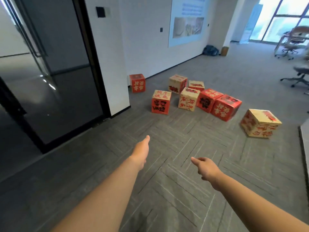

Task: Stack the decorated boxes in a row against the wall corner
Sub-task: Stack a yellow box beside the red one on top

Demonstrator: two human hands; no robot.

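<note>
Eight decorated boxes (pixel 161 102), two hands (pixel 141 152) (pixel 206 168)

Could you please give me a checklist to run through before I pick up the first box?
1. Hands free: ok. The left hand and the right hand hold nothing.
2. Row started: ok. One red corner box already sits on the floor in the corner by the wall.
3. Other boxes in place: not ok. The scattered boxes, seven of them, lie about on the carpet, away from the corner.
4. Way to the red-fronted box: ok. Only bare carpet lies between it and the hands.
5. Weight and contents of the boxes: cannot tell.
</note>
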